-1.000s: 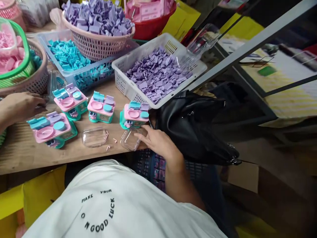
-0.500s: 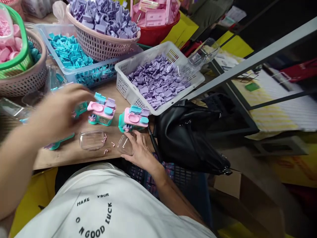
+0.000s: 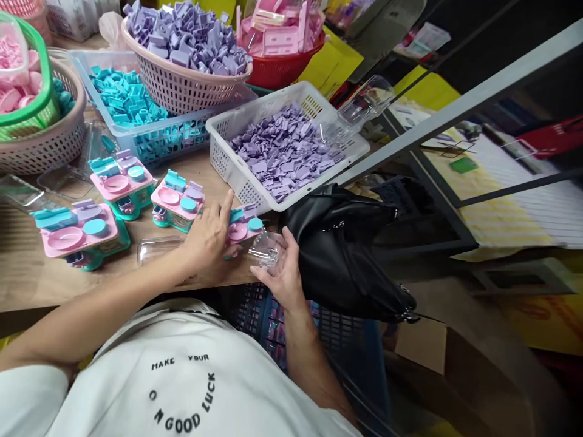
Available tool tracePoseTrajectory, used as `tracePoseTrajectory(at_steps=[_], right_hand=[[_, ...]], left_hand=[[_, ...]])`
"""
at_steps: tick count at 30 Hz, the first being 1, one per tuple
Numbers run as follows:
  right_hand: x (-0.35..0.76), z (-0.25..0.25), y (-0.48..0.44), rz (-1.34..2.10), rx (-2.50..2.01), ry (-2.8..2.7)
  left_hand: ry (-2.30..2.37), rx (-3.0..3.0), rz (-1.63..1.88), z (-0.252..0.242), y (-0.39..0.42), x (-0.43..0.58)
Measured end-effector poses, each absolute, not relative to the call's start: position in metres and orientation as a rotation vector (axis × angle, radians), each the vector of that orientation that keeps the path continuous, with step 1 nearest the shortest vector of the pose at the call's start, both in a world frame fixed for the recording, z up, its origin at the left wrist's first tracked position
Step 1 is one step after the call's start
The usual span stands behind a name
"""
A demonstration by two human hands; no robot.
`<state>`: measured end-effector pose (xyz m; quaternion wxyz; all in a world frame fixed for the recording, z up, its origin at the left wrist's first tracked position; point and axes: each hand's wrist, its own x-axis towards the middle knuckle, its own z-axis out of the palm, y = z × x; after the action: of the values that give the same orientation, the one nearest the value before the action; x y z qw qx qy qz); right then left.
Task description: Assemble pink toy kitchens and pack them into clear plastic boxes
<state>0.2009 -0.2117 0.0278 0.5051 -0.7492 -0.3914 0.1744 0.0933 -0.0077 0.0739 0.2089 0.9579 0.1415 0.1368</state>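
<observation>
My left hand (image 3: 209, 233) closes over the rightmost pink and teal toy set (image 3: 246, 227) near the table's front edge. Beside it, my right hand (image 3: 280, 273) holds a clear plastic cover (image 3: 265, 250) in curled fingers. Another clear cover (image 3: 157, 249) lies flat on the wooden table (image 3: 27, 279), partly behind my left forearm. Three more toy sets stand to the left: one (image 3: 177, 200) close to my left hand, one (image 3: 121, 182) farther back, one (image 3: 77, 230) at the far left.
A white basket of flat purple pieces (image 3: 286, 149) stands behind the hands. A blue tray of teal parts (image 3: 127, 100), a pink basket of purple parts (image 3: 186, 36) and a red basket (image 3: 282, 42) fill the back. A black bag (image 3: 346, 249) hangs off the table's right edge.
My left hand swept from the far left across to the rightmost toy set and landed on it. My right hand lifted the clear cover off the table and moved it right.
</observation>
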Motion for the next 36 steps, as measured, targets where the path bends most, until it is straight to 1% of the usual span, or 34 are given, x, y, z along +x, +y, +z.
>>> tracePoseTrajectory(at_steps=[3,7,11,14,17,19,23,26,29,32,36], right_hand=[[0.208,0.024,-0.201,0.392,-1.743,-0.952],[0.219,0.035,-0.205,0.340,-1.771,-1.053],[0.230,0.073,-0.211,0.323,-1.799,-1.212],[0.227,0.109,-0.200,0.287,-1.879,-1.427],[0.216,0.135,-0.177,0.207,-1.953,-1.682],[0.209,0.142,-0.162,0.162,-2.032,-1.802],[0.204,0.142,-0.146,0.191,-2.150,-1.905],[0.205,0.138,-0.147,0.291,-2.195,-1.890],[0.206,0.134,-0.152,0.313,-2.192,-1.851],[0.205,0.131,-0.154,0.322,-2.195,-1.822],[0.206,0.127,-0.152,0.343,-2.189,-1.790]], left_hand=[[0.389,2.589,0.325,0.071,-0.025,0.067],[0.245,2.395,0.347,0.051,-0.019,0.057],[0.039,2.253,0.489,0.028,-0.002,0.074],[-0.076,2.172,0.460,0.018,0.002,0.089],[-0.030,2.092,0.396,0.013,-0.004,0.095],[0.071,2.050,0.394,0.011,-0.012,0.096],[0.213,2.028,0.326,0.019,-0.023,0.095],[0.284,2.059,0.191,0.034,-0.020,0.088],[0.314,2.167,0.120,0.045,-0.013,0.077],[0.310,2.243,0.149,0.043,-0.012,0.072],[0.231,2.153,0.329,0.021,-0.022,0.078]])
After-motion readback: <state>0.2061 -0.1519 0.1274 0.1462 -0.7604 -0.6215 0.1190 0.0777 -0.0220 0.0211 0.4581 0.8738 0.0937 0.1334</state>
